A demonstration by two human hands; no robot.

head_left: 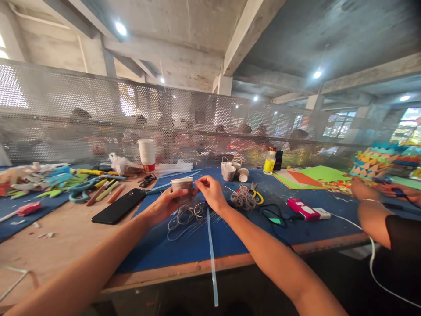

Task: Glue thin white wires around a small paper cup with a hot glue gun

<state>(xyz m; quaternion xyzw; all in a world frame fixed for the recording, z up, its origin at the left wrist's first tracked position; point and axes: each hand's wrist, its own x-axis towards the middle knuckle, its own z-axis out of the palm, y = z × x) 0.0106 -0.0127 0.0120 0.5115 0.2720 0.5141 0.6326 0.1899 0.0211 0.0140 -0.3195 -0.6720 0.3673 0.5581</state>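
Observation:
My left hand (167, 202) is wrapped around a paper cup (183, 184) with a white rim and a grey-brown covering on its side. Close by the cup's right side, my right hand (210, 192) has thumb and fingertips pinched together; whatever is between them is too small to make out. Loose loops of grey cord (186, 219) lie on the blue mat below both hands. A long translucent stick (212, 259) sticks out over the table's front edge. Farther back stand several small covered cups (229, 172), one tipped on its side.
Left are a black phone (119, 206), blue-handled scissors (80, 191) and a stack of white cups (146, 153). Right are a cord bundle (244, 198), yellow-handled scissors (258, 197), a pink power strip (303, 209), a yellow-labelled bottle (269, 161) and another person's hands (365, 191).

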